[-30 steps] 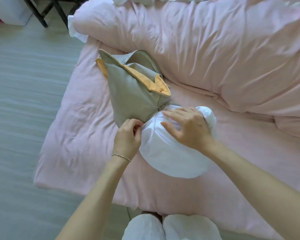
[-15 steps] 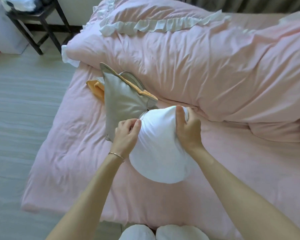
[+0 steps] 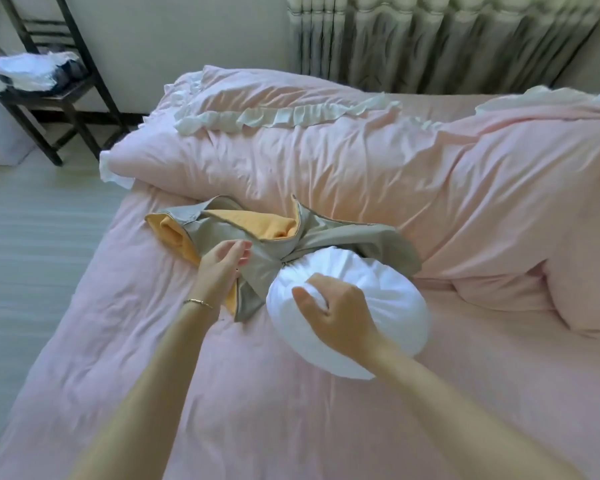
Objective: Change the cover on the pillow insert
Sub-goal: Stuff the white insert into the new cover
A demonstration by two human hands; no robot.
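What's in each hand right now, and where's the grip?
The right hand grips the white pillow insert, fingers dug into its near, exposed end. The left hand is open, resting on the grey cover, gripping nothing.

Pillow insert (image 3: 378, 289) on bed (image 3: 153, 341), cover (image 3: 257, 244) left behind it, duvet (image 3: 361, 168) farther back.

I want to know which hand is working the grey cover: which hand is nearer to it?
Left. The left hand lies on the grey cover, fingers loosely open. The right hand grips the white pillow insert, just beside the cover's opening.
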